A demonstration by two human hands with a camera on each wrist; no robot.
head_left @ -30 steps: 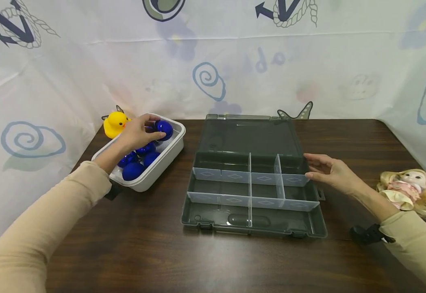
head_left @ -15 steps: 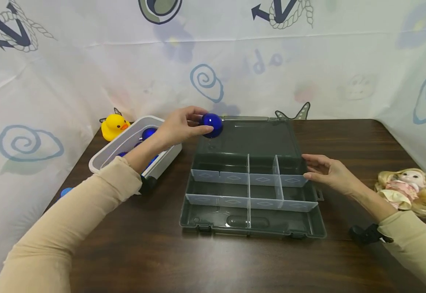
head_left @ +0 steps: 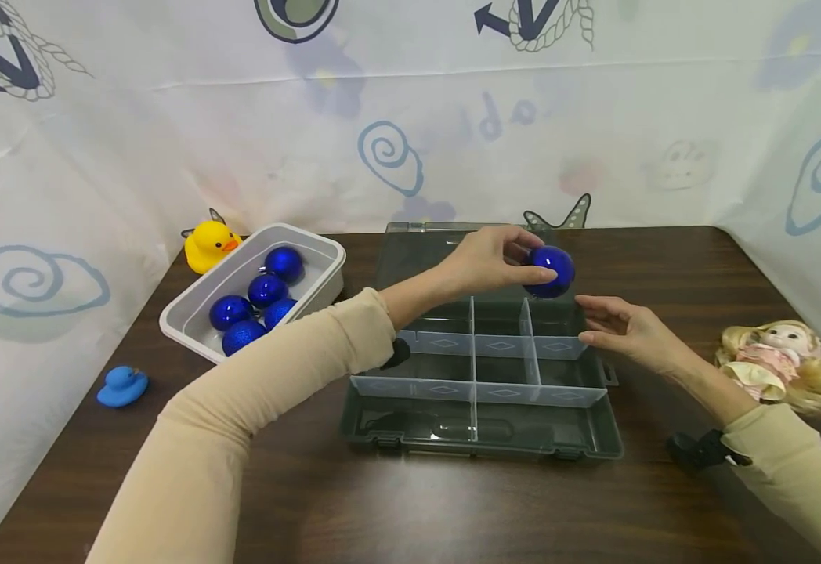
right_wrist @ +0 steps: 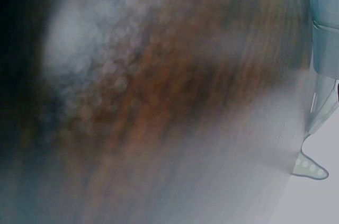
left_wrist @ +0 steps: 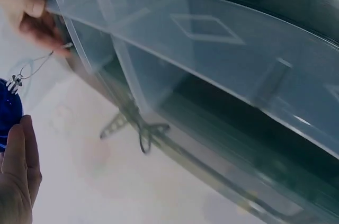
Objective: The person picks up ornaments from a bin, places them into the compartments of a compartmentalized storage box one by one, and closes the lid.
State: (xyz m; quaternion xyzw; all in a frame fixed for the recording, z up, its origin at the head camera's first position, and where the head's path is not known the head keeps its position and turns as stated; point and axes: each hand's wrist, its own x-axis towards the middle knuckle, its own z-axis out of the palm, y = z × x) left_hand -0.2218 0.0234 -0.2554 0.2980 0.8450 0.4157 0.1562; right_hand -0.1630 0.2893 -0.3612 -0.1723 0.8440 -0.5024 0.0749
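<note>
My left hand [head_left: 491, 262] pinches a shiny blue Christmas ball [head_left: 550, 272] between thumb and fingers, above the back right compartment of a dark translucent divider box [head_left: 417, 427]. In the left wrist view the ball [left_wrist: 8, 110] shows a silver cap and a thin hanging loop. The box lies with its lid [head_left: 410, 258] folded back, and pale clear dividers [head_left: 446, 389] split it into several compartments. At the box's right side, my right hand [head_left: 625, 333] rests its relaxed fingers against the edge. The right wrist view is mostly blurred tabletop, with part of the box [right_wrist: 326, 44] at its right edge.
On the left stands a white tub [head_left: 326, 286] holding several blue balls [head_left: 267, 290]. A yellow rubber duck [head_left: 209, 247] sits behind it and a blue duck [head_left: 122, 387] in front. A blonde doll [head_left: 770, 360] lies at the right. A printed cloth [head_left: 453, 141] hangs behind the table.
My left hand has taken the blue ball out of the white tub and carried it rightward over the divider box. The right hand has stayed at the box's right edge.
</note>
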